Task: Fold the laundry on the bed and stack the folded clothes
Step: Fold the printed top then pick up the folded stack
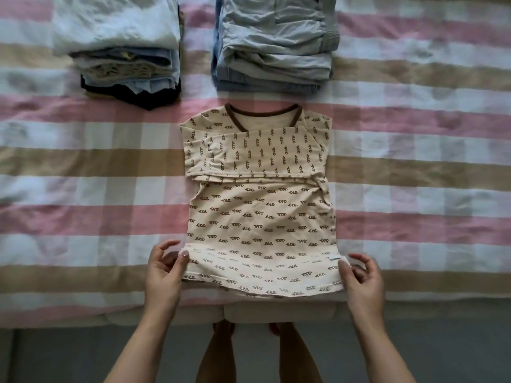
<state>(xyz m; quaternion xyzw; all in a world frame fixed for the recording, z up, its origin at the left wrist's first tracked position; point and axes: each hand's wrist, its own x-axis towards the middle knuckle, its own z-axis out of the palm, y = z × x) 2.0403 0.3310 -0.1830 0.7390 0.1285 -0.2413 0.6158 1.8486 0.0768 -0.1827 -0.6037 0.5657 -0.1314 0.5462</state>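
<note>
The cream shirt (258,217) with brown squiggles lies flat on the checked bed (414,161), by the near edge, sleeves folded across its chest. We see the fingers of the left hand (163,269) pinch its near left corner, and those of the right hand (362,280) its near right corner. Far behind sit a mixed stack (124,51) on the left and a blue stack (273,45) on the right.

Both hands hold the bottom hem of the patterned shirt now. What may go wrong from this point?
1. The sleeves lie only loosely folded across the patterned shirt. If the left hand and right hand lift the hem unevenly, the sleeves may slip out.
2. The left stack looks tall and ragged at its front, so adding the shirt there might tip it.
</note>
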